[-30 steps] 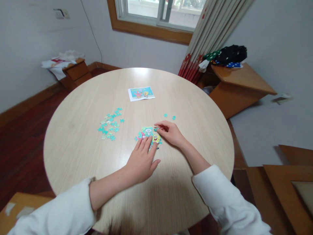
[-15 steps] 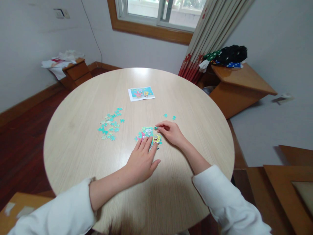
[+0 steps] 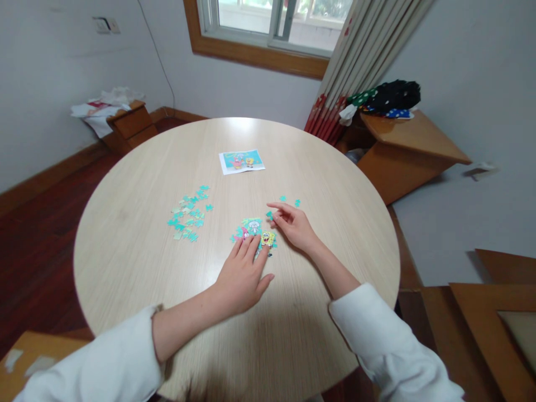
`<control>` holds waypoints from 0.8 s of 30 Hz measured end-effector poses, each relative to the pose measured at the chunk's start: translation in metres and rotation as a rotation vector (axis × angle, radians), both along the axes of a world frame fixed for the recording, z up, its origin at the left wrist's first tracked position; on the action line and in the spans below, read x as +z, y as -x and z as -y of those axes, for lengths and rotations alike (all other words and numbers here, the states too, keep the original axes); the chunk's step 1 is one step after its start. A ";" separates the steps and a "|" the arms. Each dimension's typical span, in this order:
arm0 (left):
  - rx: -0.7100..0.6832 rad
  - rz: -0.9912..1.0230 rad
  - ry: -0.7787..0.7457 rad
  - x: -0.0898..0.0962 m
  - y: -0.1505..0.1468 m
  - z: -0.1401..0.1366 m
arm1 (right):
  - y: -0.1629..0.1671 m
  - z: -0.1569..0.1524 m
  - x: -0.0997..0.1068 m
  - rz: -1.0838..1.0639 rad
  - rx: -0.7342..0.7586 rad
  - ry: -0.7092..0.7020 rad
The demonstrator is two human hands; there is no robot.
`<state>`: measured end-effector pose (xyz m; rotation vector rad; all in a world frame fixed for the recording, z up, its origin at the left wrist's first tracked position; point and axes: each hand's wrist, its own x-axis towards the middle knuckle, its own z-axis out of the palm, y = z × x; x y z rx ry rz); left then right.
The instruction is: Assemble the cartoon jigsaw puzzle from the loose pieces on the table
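Observation:
A partly joined jigsaw puzzle (image 3: 253, 225) lies on the table, showing cartoon figures in pink, yellow and pale teal. My left hand (image 3: 245, 268) rests flat across its lower part, fingers stretched out and thumb apart, hiding some of the picture. Just beyond the puzzle's upper right corner, my right hand (image 3: 295, 226) has a teal puzzle piece (image 3: 269, 215) at its thumb and bent fingers. Its index finger is raised and extended above that piece. The piece is apart from the joined part.
Loose puzzle pieces (image 3: 190, 214) are scattered to the left. Two single teal pieces, one of them a puzzle piece (image 3: 297, 202), lie beyond my right hand. A printed picture sheet (image 3: 243, 161) lies farther back on the round table (image 3: 138, 268).
My right index finger has lifted and straightened off the teal piece. That piece has shifted slightly away from the joined puzzle and shows more fully. My left hand has stayed in place.

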<state>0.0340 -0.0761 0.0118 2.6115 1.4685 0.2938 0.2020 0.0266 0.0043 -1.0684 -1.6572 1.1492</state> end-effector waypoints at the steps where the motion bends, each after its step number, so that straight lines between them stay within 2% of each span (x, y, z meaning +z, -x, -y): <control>1: -0.001 -0.001 -0.001 0.000 0.000 0.000 | 0.000 0.000 0.001 0.018 0.007 -0.026; 4: -0.002 -0.005 0.008 0.001 0.000 0.000 | 0.000 0.000 0.001 0.049 0.017 -0.059; 14: -0.003 -0.026 0.026 0.004 0.000 -0.001 | 0.000 -0.001 -0.002 0.013 0.028 0.020; 24: -0.010 0.025 0.047 0.003 0.000 -0.001 | 0.000 -0.001 -0.001 0.015 0.028 0.026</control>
